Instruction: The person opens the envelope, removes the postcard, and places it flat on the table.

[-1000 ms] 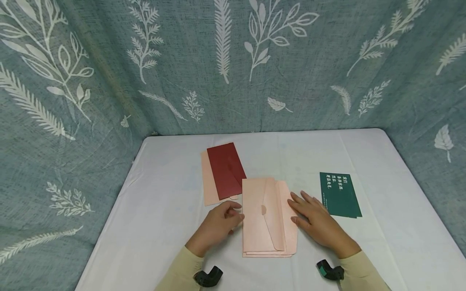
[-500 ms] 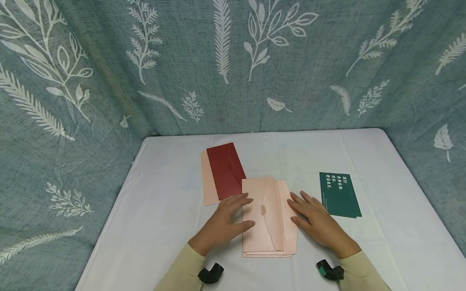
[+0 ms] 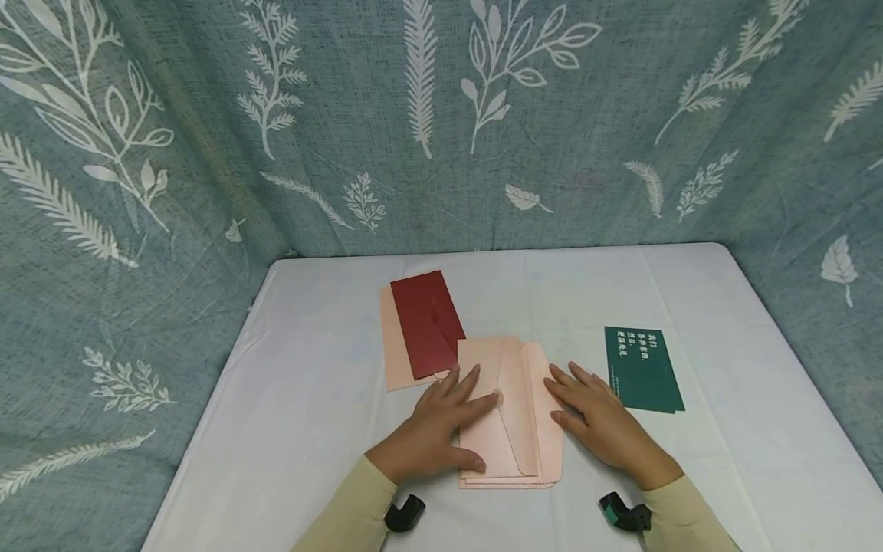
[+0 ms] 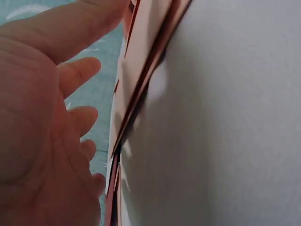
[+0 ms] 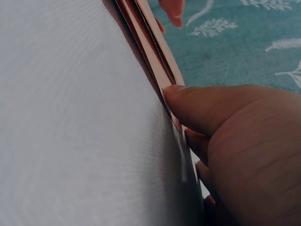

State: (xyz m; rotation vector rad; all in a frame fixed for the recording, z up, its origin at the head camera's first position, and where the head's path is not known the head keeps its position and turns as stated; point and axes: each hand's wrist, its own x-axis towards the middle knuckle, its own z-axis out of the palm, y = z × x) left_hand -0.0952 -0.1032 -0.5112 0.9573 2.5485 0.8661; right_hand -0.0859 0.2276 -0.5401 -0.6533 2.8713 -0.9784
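A stack of pale pink envelopes (image 3: 507, 452) lies on the white table in the head view, the top one with its flap side up. My left hand (image 3: 438, 429) spreads its fingers over the left part of the stack, the index fingertip at the small round flap tab. In the left wrist view the left palm (image 4: 28, 117) is beside the layered envelope edges (image 4: 146, 52). At the stack's right edge rests my right hand (image 3: 603, 425), fingers extended. The right wrist view has its thumb (image 5: 202, 106) touching the envelope edges (image 5: 150, 52).
Behind the stack to the left, a dark red envelope (image 3: 426, 322) overlaps another pale pink envelope (image 3: 396, 353). Dark green cards (image 3: 645, 368) with white writing lie beyond the right hand. A leaf-patterned curtain (image 3: 441, 199) surrounds the white table (image 3: 317, 383).
My left hand has uncurled and moved right from beside the stack to over its left part, fingers spreading. The right hand and the envelopes have stayed in place.
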